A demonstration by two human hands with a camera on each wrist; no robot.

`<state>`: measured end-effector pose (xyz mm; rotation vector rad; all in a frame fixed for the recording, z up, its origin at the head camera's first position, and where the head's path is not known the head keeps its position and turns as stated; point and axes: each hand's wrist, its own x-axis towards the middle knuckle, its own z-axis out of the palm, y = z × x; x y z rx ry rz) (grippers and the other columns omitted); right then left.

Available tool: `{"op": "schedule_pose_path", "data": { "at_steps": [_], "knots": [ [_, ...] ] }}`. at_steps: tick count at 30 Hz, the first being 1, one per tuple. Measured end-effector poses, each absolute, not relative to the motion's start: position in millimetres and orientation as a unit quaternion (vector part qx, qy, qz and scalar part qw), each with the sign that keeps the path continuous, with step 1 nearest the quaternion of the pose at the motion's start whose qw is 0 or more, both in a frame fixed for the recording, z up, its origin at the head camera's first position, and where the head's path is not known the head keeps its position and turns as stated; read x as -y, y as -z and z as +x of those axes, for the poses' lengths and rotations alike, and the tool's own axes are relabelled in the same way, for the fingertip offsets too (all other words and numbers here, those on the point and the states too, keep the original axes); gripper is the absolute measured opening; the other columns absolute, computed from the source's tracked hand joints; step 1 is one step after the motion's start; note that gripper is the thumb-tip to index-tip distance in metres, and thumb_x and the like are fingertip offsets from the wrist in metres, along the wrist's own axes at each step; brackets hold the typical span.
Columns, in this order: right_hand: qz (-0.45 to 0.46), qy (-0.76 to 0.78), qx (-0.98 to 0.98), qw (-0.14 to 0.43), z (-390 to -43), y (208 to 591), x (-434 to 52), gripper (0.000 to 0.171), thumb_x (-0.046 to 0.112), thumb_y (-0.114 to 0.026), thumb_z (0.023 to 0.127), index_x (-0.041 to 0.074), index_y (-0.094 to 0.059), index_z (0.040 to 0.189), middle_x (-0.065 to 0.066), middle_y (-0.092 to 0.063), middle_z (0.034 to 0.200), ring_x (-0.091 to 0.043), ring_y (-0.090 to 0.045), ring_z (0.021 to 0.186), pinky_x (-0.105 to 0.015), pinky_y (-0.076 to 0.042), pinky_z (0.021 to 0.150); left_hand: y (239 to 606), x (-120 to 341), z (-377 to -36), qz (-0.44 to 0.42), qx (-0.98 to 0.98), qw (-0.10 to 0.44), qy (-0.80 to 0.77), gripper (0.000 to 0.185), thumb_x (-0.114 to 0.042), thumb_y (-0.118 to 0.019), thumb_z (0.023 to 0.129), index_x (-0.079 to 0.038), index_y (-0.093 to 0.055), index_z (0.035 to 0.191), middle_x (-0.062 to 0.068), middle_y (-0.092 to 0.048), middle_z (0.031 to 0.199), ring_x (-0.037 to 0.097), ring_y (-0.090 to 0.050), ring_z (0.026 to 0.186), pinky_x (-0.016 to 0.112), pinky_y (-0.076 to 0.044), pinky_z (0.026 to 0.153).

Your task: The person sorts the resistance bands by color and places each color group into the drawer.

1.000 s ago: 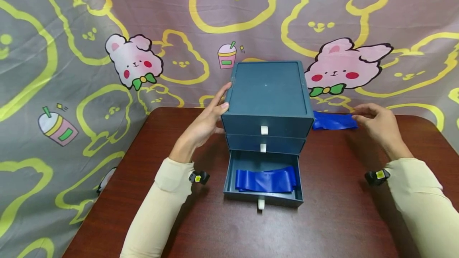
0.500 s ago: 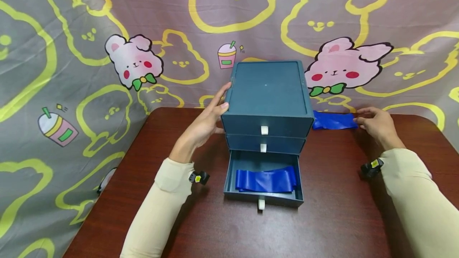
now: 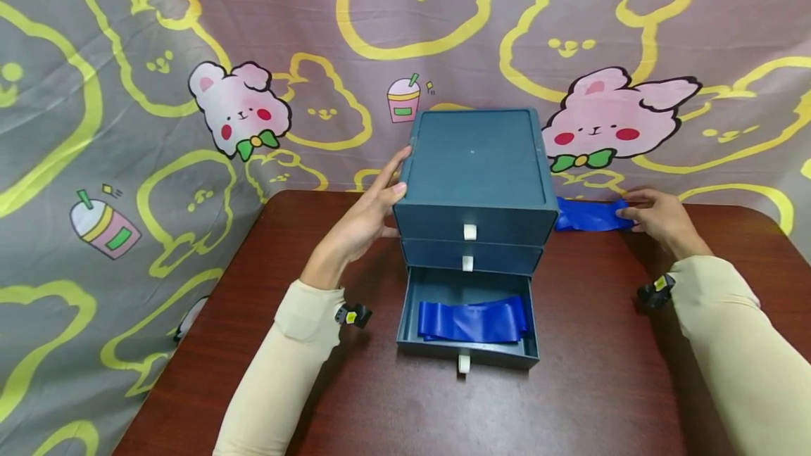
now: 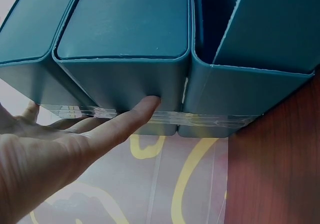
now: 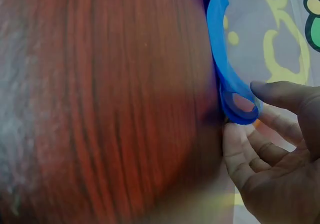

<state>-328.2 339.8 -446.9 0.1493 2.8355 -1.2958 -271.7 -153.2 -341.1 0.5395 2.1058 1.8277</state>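
Note:
A teal three-drawer unit (image 3: 475, 167) stands in the middle of the table. Its bottom drawer (image 3: 466, 356) is pulled out and holds a folded blue band (image 3: 472, 321). My left hand (image 3: 376, 203) lies flat with straight fingers against the unit's left side (image 4: 122, 58). In the left wrist view, the left hand (image 4: 75, 144) has a fingertip touching the wall. A second blue band (image 3: 586, 215) lies on the table behind the unit's right side. My right hand (image 3: 643, 214) is at its right end. In the right wrist view, the right hand (image 5: 270, 154) pinches the looped end of this band (image 5: 235, 103) between thumb and fingers.
The dark wooden table (image 3: 589, 371) has rounded corners. A cartoon rabbit cloth (image 3: 241, 104) hangs right behind it and close to the second band. The upper two drawers (image 3: 469, 245) are pushed in, with small white pull tabs.
My right hand has slid left and down onto the end of the blue band and closed its thumb and fingers on it. The left hand and the drawer unit stayed still.

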Motion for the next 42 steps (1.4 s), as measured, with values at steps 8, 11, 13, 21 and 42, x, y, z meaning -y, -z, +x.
{"op": "schedule_pose_path", "data": {
  "at_steps": [8, 11, 13, 21, 42],
  "knots": [
    [0.003, 0.401, -0.916, 0.02, -333.8, 441.9, -338.8, 0.041, 0.009, -0.054, 0.099, -0.012, -0.047, 0.133, -0.035, -0.059, 0.116, 0.006, -0.057, 0.071, -0.023, -0.056, 0.062, 340.5, 152.6, -272.1, 0.19, -0.734, 0.149, -0.634, 0.056, -0.043, -0.042, 0.099, -0.058, -0.018, 0.148, -0.003, 0.002, 0.164, 0.047, -0.021, 0.144, 0.076, -0.035, 0.097],
    [-0.006, 0.413, -0.91, 0.04, -334.3, 440.2, -339.1, 0.042, 0.005, -0.052, 0.099, -0.013, -0.044, 0.136, -0.041, -0.049, 0.127, 0.004, -0.058, 0.074, -0.025, -0.058, 0.065, 340.3, 152.5, -271.9, 0.189, -0.733, 0.15, -0.636, 0.056, -0.043, -0.042, 0.098, -0.061, -0.019, 0.146, -0.002, 0.001, 0.164, 0.046, -0.022, 0.144, 0.075, -0.036, 0.097],
    [-0.007, 0.416, -0.908, 0.044, -334.1, 439.2, -339.3, 0.042, 0.005, -0.053, 0.098, -0.012, -0.045, 0.136, -0.04, -0.048, 0.128, 0.0, -0.06, 0.076, -0.027, -0.059, 0.067, 340.0, 152.3, -271.6, 0.188, -0.732, 0.15, -0.637, 0.056, -0.044, -0.042, 0.097, -0.061, -0.019, 0.145, -0.002, 0.001, 0.164, 0.046, -0.023, 0.144, 0.075, -0.036, 0.097],
    [-0.006, 0.365, -0.931, 0.008, -330.6, 433.7, -337.9, 0.03, 0.009, -0.056, 0.097, -0.007, -0.058, 0.122, -0.029, -0.062, 0.105, -0.02, -0.06, 0.071, -0.029, -0.053, 0.059, 338.5, 151.8, -270.4, 0.19, -0.733, 0.149, -0.636, 0.056, -0.044, -0.042, 0.098, -0.061, -0.019, 0.146, -0.002, 0.001, 0.164, 0.047, -0.025, 0.142, 0.075, -0.036, 0.097],
    [-0.027, 0.36, -0.929, -0.076, -290.8, 381.4, -304.4, 0.024, 0.022, -0.065, 0.095, 0.006, -0.064, 0.113, 0.009, -0.068, 0.088, -0.006, -0.059, 0.068, -0.023, -0.049, 0.059, 340.5, 152.3, -270.9, 0.192, -0.73, 0.149, -0.638, 0.056, -0.044, -0.042, 0.098, -0.06, -0.019, 0.146, -0.001, -0.001, 0.164, 0.047, -0.027, 0.141, 0.075, -0.035, 0.097]
  ]
}}
